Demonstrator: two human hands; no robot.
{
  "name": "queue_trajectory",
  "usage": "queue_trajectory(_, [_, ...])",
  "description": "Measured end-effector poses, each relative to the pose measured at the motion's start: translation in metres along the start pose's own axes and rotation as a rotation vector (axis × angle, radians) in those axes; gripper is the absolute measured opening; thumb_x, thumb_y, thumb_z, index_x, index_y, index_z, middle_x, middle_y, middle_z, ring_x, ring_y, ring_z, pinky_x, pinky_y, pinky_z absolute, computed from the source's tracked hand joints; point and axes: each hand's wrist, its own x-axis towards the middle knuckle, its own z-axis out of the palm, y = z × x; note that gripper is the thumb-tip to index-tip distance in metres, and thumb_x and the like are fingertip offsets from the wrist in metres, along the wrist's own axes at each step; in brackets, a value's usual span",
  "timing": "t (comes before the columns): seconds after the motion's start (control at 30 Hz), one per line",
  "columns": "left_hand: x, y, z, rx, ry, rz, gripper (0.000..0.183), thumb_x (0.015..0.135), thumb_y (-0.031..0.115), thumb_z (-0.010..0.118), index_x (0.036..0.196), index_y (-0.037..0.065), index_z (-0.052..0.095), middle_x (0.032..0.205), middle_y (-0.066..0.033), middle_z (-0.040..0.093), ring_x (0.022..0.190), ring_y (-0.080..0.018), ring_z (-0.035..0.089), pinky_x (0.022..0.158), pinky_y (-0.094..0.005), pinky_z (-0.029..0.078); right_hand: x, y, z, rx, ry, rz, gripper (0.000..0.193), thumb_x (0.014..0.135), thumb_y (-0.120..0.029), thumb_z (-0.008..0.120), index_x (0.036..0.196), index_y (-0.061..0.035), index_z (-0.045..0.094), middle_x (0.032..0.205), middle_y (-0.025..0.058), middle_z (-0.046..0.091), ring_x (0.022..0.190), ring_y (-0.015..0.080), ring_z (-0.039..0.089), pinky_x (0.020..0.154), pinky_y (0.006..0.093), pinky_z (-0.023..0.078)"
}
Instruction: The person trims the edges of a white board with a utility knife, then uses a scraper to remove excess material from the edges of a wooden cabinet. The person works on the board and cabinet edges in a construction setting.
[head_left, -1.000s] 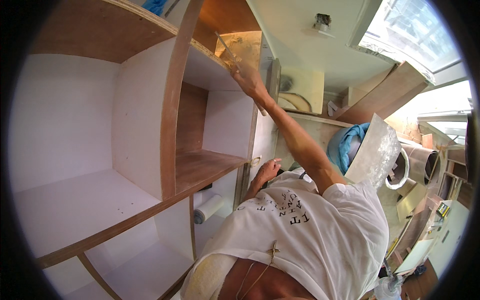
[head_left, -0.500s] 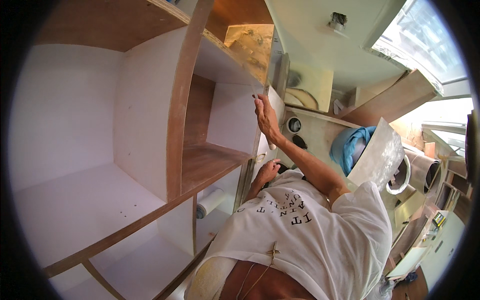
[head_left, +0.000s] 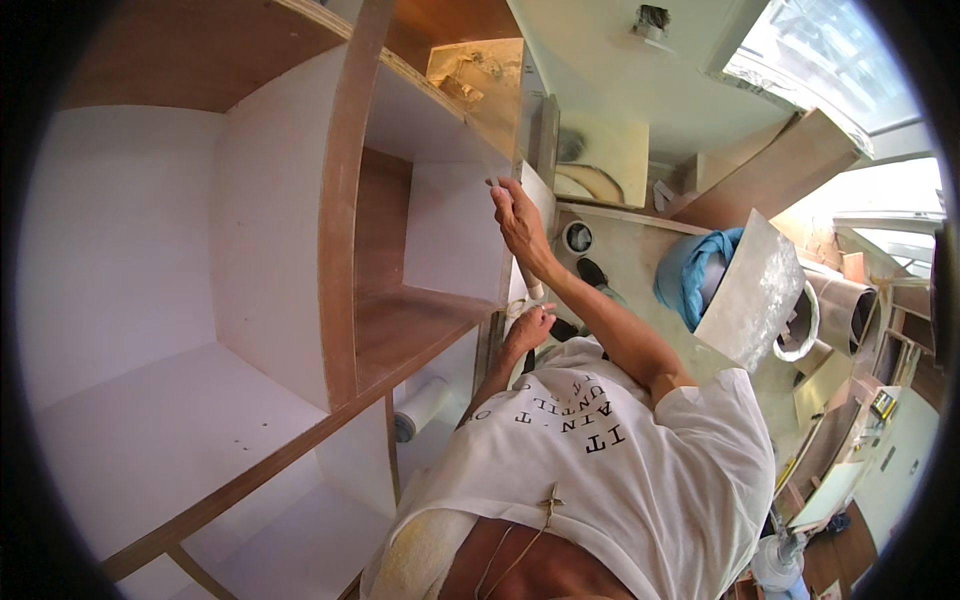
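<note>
My right hand (head_left: 522,228) is raised at the front edge of a wood-edged open cabinet (head_left: 342,230), closed round a slim hand tool. The tool's pale rounded handle end (head_left: 533,286) shows below the palm. Its other end shows thin and blurred above the fingers, near the upper shelf's edge, so its kind is unclear. Lower and closer to my body, my left hand (head_left: 530,328) stays beside the cabinet's lower front corner with curled fingers. Something small and whitish shows at its fingertips, too small to name.
A white roll (head_left: 420,410) lies in a lower compartment. To the right stand a blue-draped bin (head_left: 685,275), a leaning grey panel (head_left: 752,295) and a white-rimmed bucket (head_left: 800,325). A wide board (head_left: 770,170) rests below the window. A small white round container (head_left: 578,237) sits on the floor.
The view has shifted slightly. My right hand and its tool are a little further left and up against the cabinet edge. My left hand has moved slightly up.
</note>
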Motion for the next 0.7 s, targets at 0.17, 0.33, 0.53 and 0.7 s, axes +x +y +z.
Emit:
queue_trajectory(0.17, [-0.001, -0.002, 0.000, 0.029, 0.094, 0.105, 0.037, 0.095, 0.024, 0.056, 0.126, 0.003, 0.062, 0.102, -0.0236, 0.068, 0.095, -0.0366, 0.066, 0.085, -0.0426, 0.051, 0.036, -0.050, -0.002, -0.194, 0.189, -0.269, 0.038, 0.101, -0.037, 0.056, 0.115, -0.0026, 0.058, 0.071, 0.0022, 0.050, 0.062, 0.0135, 0.047, 0.057, 0.0311, 0.042])
queue_trajectory(0.33, [-0.028, 0.000, 0.010, -0.037, 0.204, 0.118, 0.039, 0.096, 0.024, 0.055, 0.129, 0.004, 0.060, 0.103, -0.0235, 0.068, 0.094, -0.0355, 0.067, 0.085, -0.0419, 0.052, 0.120, -0.101, -0.016, 0.079, 0.259, -0.181, 0.032, 0.099, -0.033, 0.056, 0.109, -0.0040, 0.064, 0.072, 0.0032, 0.056, 0.060, 0.0123, 0.050, 0.052, 0.0312, 0.041])
queue_trajectory(0.53, [-0.069, -0.002, 0.040, -0.159, 0.041, -0.137, 0.039, 0.095, 0.025, 0.056, 0.128, 0.005, 0.061, 0.105, -0.0204, 0.070, 0.099, -0.0329, 0.068, 0.087, -0.0399, 0.052, 0.099, -0.059, 0.004, -0.223, 0.090, -0.157, 0.030, 0.097, -0.025, 0.060, 0.111, 0.0005, 0.067, 0.094, 0.0170, 0.070, 0.081, 0.0244, 0.064, 0.076, 0.0370, 0.050])
queue_trajectory(0.7, [-0.063, -0.014, 0.031, -0.103, 0.162, -0.068, 0.038, 0.094, 0.024, 0.056, 0.126, 0.005, 0.062, 0.104, -0.0210, 0.071, 0.096, -0.0340, 0.069, 0.086, -0.0398, 0.053, 0.110, -0.047, 0.013, -0.131, 0.137, -0.222, 0.024, 0.093, -0.022, 0.064, 0.105, -0.0020, 0.069, 0.083, 0.0096, 0.065, 0.074, 0.0188, 0.058, 0.069, 0.0328, 0.046])
